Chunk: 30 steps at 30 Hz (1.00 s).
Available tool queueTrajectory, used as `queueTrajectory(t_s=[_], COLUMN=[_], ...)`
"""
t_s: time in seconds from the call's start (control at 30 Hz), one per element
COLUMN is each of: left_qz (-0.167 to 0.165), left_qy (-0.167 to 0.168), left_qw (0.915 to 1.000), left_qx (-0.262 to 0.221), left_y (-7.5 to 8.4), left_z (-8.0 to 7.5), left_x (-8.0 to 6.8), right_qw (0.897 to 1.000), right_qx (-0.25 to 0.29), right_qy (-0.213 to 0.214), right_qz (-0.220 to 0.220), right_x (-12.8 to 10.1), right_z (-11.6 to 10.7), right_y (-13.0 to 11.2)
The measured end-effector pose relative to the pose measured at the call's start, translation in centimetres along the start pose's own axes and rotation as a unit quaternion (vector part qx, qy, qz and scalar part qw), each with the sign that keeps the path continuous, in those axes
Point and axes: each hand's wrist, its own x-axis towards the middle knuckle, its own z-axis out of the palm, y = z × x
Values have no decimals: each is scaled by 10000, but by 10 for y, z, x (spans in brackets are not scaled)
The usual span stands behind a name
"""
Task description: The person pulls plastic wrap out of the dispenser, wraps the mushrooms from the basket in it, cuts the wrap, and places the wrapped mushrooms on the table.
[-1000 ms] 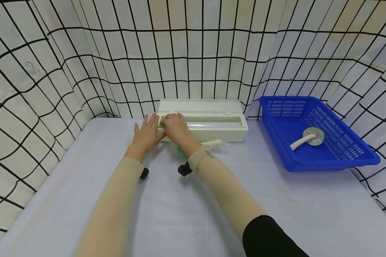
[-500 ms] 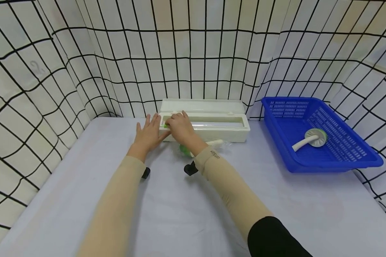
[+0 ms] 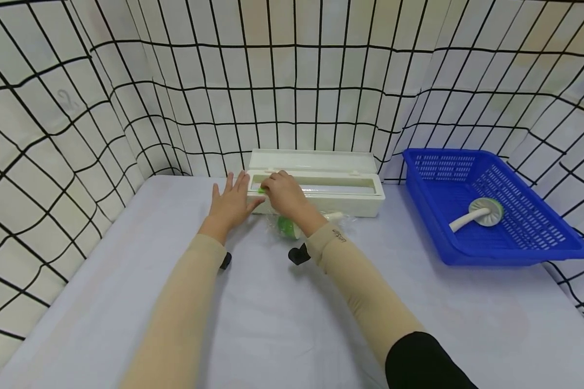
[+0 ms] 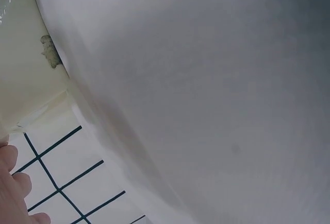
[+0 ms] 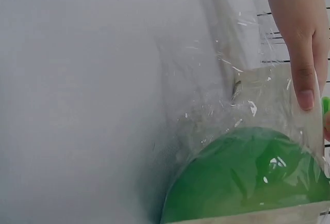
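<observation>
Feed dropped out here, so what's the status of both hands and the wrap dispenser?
Left hand flat against the cling-film dispenser end. Right hand pinching its green slider. Film-wrapped green brush lying under the right wrist.

- Staged test/recording booth, not a home: grid-print white curtain (image 3: 292,81) wraps table from 9 to 3 o'clock.
- Plain pale table (image 3: 272,324); blue basket (image 3: 555,246) at 2 o'clock.
</observation>
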Motion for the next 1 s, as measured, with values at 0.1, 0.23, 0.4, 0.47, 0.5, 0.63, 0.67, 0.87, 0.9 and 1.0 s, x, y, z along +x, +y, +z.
queueTrajectory(t_s=[0.1, 0.23, 0.4, 0.47, 0.5, 0.63, 0.67, 0.87, 0.9, 1.0], left_qz=[-13, -11, -24, -29, -32, -36, -43, -57, -53, -58], left_qy=[-12, -52, -113, -122, -123, -131, -128, -106, -109, -125], left_qw=[10000, 10000, 9999, 9999, 9999, 9999, 9999, 9997, 9997, 9997], left_qx=[18, 47, 53, 46, 61, 95, 107, 194, 199, 197], left_y=[1, 1, 2, 1, 1, 2, 2, 3, 3, 3], left_z=[-2, -3, -4, -5, -5, -5, -5, -6, -6, -6], left_x=[-1, -2, -3, -4, -4, -4, -4, -5, -5, -5], right_qw=[9999, 9998, 9998, 9997, 9997, 9997, 9997, 9998, 9998, 9998], right_qx=[-39, -99, -104, -62, -50, 11, 27, 55, 40, 13], right_qy=[-90, -111, -133, -169, -186, -185, -168, -103, -113, -130], right_qz=[-40, -101, -143, -142, -144, -146, -149, -137, -133, -118], right_x=[-1, -1, -2, -3, -3, -5, -5, -7, -8, -9], right_z=[-2, -4, -6, -7, -7, -8, -8, -8, -8, -9], right_y=[1, 3, 4, 4, 4, 5, 5, 6, 6, 7])
